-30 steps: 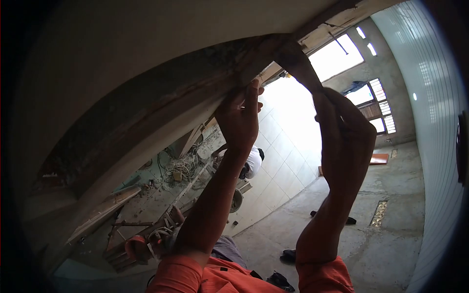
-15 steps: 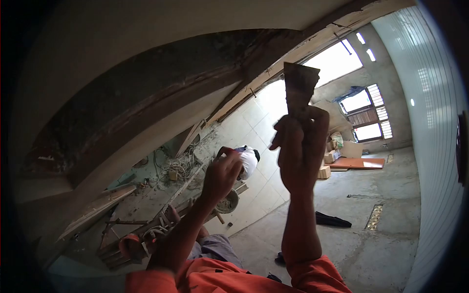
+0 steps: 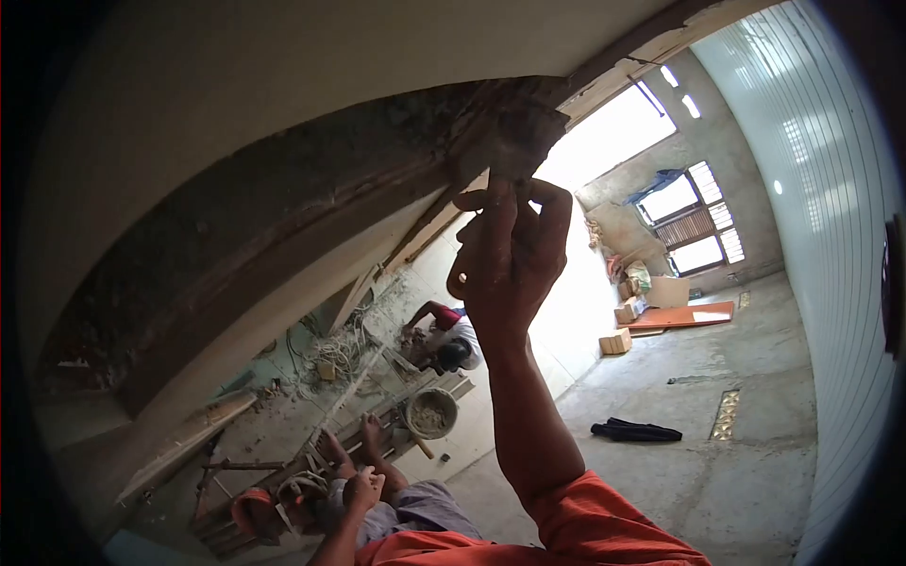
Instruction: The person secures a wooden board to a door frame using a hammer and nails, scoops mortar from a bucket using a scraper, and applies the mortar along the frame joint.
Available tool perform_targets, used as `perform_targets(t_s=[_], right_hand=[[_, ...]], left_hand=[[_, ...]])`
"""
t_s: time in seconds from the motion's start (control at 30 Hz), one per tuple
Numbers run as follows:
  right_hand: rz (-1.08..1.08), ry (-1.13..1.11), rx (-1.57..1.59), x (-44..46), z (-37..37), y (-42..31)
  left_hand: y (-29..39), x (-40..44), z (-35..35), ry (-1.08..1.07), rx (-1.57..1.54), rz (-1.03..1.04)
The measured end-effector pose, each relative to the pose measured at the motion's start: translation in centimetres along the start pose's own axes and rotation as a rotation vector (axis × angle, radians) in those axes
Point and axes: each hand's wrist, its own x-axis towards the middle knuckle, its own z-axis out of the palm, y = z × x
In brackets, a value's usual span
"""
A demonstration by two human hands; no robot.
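Note:
My right hand point(image 3: 517, 255) is raised with its fingers wrapped round the handle of a putty knife point(image 3: 519, 137). The wide, dirty blade points up and overlaps the rough dark band point(image 3: 283, 184) under the curved pale surface; whether it touches the band I cannot tell. Low down beside my grey shorts, my left hand point(image 3: 363, 489) has its fingers curled in, and what they hold, if anything, is hidden. My bare feet point(image 3: 371, 429) stand on wooden planks near a bucket point(image 3: 431, 413) of greyish material.
Another person point(image 3: 458, 341) bends over the floor below, beside tangled cables point(image 3: 344, 351) and rubble. An orange container point(image 3: 253, 512) is at lower left. Dark cloth point(image 3: 637, 431), an orange board point(image 3: 689, 315) and cardboard boxes point(image 3: 616, 341) lie on the concrete floor to the right.
My right hand has moved left with the putty knife, bringing its blade over the dark band. My left hand has dropped from chest height to beside my shorts. The other person bends lower.

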Motion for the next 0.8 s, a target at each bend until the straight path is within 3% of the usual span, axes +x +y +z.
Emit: perform_targets(t_s=[0.3,0.4,0.47,0.57,0.8], right_hand=[[-0.012,0.092,-0.018,-0.3,0.9,1.3],[-0.008,0.1,-0.088,-1.0,0.9,1.8],[0.091,0.117,-0.055,-2.5,0.8,2.1],[-0.017,0.088,-0.119,-4.9,-0.4,2.5],[-0.058,0.096,-0.066,-2.5,-1.1,0.9]], left_hand=[[-2.0,1.5,-0.1,0.14,-0.165,0.032],[-8.3,3.9,4.5,0.195,-0.265,0.096],[-7.8,2.8,3.5,0.18,-0.224,0.071],[-9.7,2.6,3.1,0.157,-0.108,0.146],[-9.7,-0.5,1.4,0.129,-0.265,0.004]])
